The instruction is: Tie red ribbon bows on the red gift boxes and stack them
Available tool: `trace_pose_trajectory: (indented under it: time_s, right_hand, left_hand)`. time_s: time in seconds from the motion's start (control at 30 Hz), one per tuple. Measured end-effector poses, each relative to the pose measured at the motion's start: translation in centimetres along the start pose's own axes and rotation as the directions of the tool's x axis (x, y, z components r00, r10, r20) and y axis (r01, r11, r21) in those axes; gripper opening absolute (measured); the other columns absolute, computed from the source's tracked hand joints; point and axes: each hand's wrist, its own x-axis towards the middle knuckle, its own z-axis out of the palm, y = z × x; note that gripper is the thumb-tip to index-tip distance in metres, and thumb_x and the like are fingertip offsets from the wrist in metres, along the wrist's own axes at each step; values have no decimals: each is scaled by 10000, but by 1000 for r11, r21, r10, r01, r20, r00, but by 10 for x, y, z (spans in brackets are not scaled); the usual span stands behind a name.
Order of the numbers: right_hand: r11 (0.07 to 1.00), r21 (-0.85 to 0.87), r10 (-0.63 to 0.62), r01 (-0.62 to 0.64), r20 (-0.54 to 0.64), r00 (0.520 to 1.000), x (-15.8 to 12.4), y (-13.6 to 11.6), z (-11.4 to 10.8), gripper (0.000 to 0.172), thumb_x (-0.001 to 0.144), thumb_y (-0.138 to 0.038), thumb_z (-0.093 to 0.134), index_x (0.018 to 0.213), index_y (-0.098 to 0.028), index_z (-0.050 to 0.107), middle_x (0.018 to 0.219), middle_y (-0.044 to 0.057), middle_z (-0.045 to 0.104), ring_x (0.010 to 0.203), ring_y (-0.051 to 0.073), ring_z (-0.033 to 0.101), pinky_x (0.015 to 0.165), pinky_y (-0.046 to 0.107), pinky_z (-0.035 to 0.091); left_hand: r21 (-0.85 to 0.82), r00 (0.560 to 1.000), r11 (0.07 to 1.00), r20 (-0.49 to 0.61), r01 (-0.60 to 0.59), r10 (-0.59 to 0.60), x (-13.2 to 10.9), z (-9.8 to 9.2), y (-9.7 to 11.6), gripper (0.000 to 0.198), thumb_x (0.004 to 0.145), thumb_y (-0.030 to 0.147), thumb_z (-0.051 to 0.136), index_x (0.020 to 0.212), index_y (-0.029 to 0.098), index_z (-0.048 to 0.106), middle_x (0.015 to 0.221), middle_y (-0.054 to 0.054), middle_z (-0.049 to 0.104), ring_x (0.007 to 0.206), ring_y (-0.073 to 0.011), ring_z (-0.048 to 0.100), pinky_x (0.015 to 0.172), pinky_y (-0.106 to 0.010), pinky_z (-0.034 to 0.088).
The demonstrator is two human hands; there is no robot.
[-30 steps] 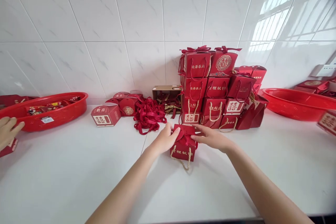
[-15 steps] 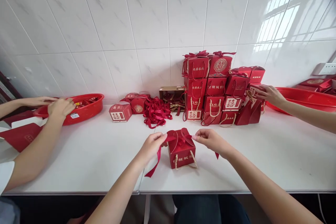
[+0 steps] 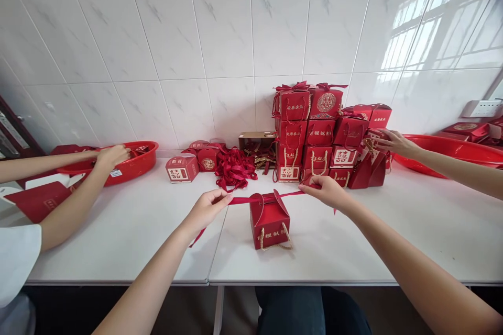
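A red gift box point(image 3: 271, 222) with gold lettering and a twisted cream cord handle stands upright on the white table in front of me. Through the flaps at its top runs a dark red ribbon point(image 3: 241, 200), stretched nearly level to both sides. My left hand point(image 3: 208, 209) pinches the ribbon left of the box, and a loose tail hangs below the fingers. On the other side my right hand point(image 3: 323, 191) pinches the ribbon too, with a short end dangling under it. Neither hand touches the box.
Stacked red boxes point(image 3: 306, 131) stand behind, beside a ribbon pile point(image 3: 236, 166) and a cardboard carton point(image 3: 257, 138). A co-worker's hand point(image 3: 112, 157) reaches into a red basin point(image 3: 135, 169) at left. Another person's hand point(image 3: 393, 142) touches the stack near a second basin point(image 3: 436, 149).
My hands have moved apart, left and right, drawing the ribbon taut. The loose loops over the box top are gone. The left co-worker's hand has shifted right over the basin.
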Motion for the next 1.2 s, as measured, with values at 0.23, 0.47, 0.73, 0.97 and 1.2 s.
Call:
trace_pose_trajectory:
  time_s: [0.23, 0.47, 0.73, 0.97, 1.2]
  right_hand:
    - [961, 267, -8, -67, 269, 963, 3, 16, 2, 599, 617, -646, 717, 564, -215, 304, 534, -83, 222, 501, 69, 167, 469, 245, 113]
    - [909, 398, -40, -128, 386, 922, 10, 25, -4, 550, 629, -651, 707, 643, -218, 370, 516, -112, 214, 474, 58, 153, 456, 232, 117]
    - [934, 356, -168, 10, 416, 894, 14, 28, -8, 431, 589, -493, 811, 828, -184, 629, 605, -75, 345, 543, 76, 288, 477, 236, 205]
    - [910, 414, -155, -28, 403, 902, 14, 25, -8, 370, 684, -505, 742, 703, -153, 630, 555, -66, 353, 514, 66, 209, 490, 267, 122]
    - [832, 530, -64, -162, 382, 922, 17, 28, 3, 371, 674, -492, 736, 662, -167, 557, 525, -90, 241, 491, 61, 160, 489, 266, 98]
  left_hand:
    - [54, 991, 992, -71, 116, -112, -1, 3, -7, 490, 654, 610, 673, 554, 191, 439, 570, 65, 292, 530, -97, 252, 493, -241, 187]
    - [22, 983, 983, 6, 182, -182, 2, 12, -10, 468, 644, 600, 677, 565, 201, 446, 532, 84, 247, 497, -92, 196, 502, -242, 136]
    - [56, 989, 987, -17, 150, -149, 2, 14, -6, 452, 653, 549, 668, 530, 197, 414, 536, 75, 264, 523, -99, 232, 536, -242, 164]
    - [59, 995, 993, -26, 98, -97, 2, 11, -8, 428, 710, 508, 640, 548, 201, 389, 564, 66, 265, 544, -107, 251, 542, -247, 182]
    - [21, 997, 997, -41, 69, -68, -2, 12, -4, 453, 701, 518, 653, 552, 203, 364, 571, 65, 276, 543, -102, 248, 536, -254, 181]
